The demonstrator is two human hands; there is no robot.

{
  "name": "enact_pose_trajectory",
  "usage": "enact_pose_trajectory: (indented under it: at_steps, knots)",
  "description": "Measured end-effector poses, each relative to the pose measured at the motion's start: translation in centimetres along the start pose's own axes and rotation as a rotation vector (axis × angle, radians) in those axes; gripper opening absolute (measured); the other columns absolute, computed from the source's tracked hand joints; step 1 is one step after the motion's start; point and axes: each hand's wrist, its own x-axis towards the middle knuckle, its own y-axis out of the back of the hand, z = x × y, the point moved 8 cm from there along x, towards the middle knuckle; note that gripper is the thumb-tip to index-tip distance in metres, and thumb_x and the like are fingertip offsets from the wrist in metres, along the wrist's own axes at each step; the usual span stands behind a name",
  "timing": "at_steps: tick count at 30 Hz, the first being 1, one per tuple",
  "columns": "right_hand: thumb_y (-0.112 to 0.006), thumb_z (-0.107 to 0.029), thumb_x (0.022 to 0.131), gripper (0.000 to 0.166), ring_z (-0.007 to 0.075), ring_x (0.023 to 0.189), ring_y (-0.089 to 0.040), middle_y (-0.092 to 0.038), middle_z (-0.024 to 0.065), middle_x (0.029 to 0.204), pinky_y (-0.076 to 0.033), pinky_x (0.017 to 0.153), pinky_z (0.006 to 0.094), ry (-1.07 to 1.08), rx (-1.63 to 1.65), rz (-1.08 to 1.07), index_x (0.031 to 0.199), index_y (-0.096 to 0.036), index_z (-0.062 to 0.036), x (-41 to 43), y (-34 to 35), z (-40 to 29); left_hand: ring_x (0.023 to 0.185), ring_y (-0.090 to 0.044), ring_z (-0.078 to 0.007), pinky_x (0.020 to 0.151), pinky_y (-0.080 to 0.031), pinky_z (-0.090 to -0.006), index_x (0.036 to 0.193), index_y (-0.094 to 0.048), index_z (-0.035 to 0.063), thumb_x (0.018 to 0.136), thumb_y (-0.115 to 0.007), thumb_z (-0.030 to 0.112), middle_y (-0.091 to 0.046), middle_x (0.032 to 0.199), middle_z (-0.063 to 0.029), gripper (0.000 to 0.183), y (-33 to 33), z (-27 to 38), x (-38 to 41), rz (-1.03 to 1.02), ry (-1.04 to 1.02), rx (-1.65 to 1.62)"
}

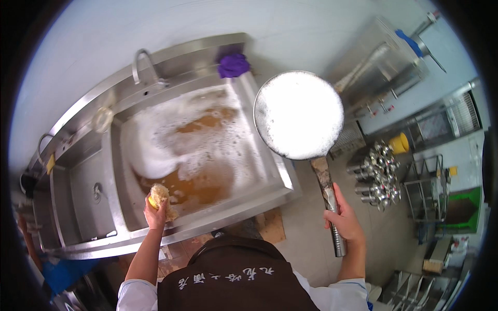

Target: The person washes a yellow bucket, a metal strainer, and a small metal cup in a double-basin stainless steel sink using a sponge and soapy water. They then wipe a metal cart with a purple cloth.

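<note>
My right hand grips the metal handle of a frying pan, held to the right of the sink basin. White foam covers most of the pan's inside, and the handle is stained brown near the pan. Over the front left of the large sink basin, my left hand is closed around a frayed, tan scrubbing pad with something yellow beside it. Brownish water with white suds lies in that basin; how deep it is cannot be told.
Left of the suds is a second basin. A curved faucet and a purple cloth are at the sink's back. Shiny metal containers, a yellow bucket and a wire rack stand on the right. Part of another person's arm shows far left.
</note>
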Motion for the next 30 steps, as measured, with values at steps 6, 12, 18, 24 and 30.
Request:
enact_pose_trajectory:
  at_steps: [6, 12, 18, 24, 30]
  knots:
    - [-0.06, -0.004, 0.081, 0.084, 0.0299, 0.077, -0.066, -0.064, 0.0155, 0.105, -0.054, 0.071, 0.0386, 0.131, -0.383, 0.372, 0.155, -0.024, -0.02, 3.1, 5.6, 9.6, 0.109, -0.058, -0.039, 0.098, -0.042, -0.0459, 0.133, -0.051, 0.0127, 0.076, -0.077, 0.034, -0.066, 0.112, -0.0189, 0.066, -7.4, 5.2, -1.6, -0.138, -0.049, 0.129]
    - [-0.058, -0.002, 0.079, 0.086, 0.0412, 0.101, -0.06, -0.059, 0.0226, 0.116, -0.048, 0.086, 0.0476, 0.159, -0.573, 0.457, 0.155, -0.024, -0.027, 15.2, -0.7, 26.0, 0.116, -0.05, -0.0389, 0.104, -0.036, -0.0475, 0.135, -0.05, 0.0134, 0.075, -0.078, 0.035, -0.062, 0.121, -0.0157, 0.07, -7.4, 5.9, -2.0, -0.09, -0.136, 0.346]
    - [-0.054, 0.001, 0.079, 0.089, 0.0432, 0.107, -0.058, -0.058, 0.0273, 0.115, -0.048, 0.089, 0.05, -0.229, -0.667, 0.175, 0.154, -0.021, -0.0316, 22.9, -4.2, 36.8, 0.115, -0.051, -0.0388, 0.103, -0.036, -0.0465, 0.138, -0.048, 0.0098, 0.077, -0.075, 0.036, -0.061, 0.122, -0.0184, 0.072, -7.3, 5.4, -1.9, -0.108, -0.089, 0.379]
    - [-0.052, 0.002, 0.079, 0.091, 0.0447, 0.115, -0.055, -0.056, 0.0266, 0.122, -0.045, 0.097, 0.0489, -0.292, -0.507, 0.092, 0.155, -0.016, -0.0319, 22.9, -3.4, 37.2, 0.115, -0.051, -0.0381, 0.104, -0.035, -0.0459, 0.138, -0.047, 0.0082, 0.078, -0.073, 0.035, -0.063, 0.119, -0.0159, 0.071, -7.2, 5.7, -2.1, -0.121, -0.077, 0.398]
    - [-0.05, 0.004, 0.075, 0.092, 0.0401, 0.123, -0.053, -0.049, 0.0238, 0.14, -0.044, 0.099, 0.0445, -0.087, -0.353, 0.156, 0.156, -0.018, -0.0262, 23.2, -1.7, 37.9, 0.116, -0.05, -0.0376, 0.103, -0.035, -0.0459, 0.137, -0.047, 0.01, 0.077, -0.074, 0.035, -0.064, 0.119, -0.0158, 0.071, -7.4, 6.2, -2.1, -0.108, -0.078, 0.46]
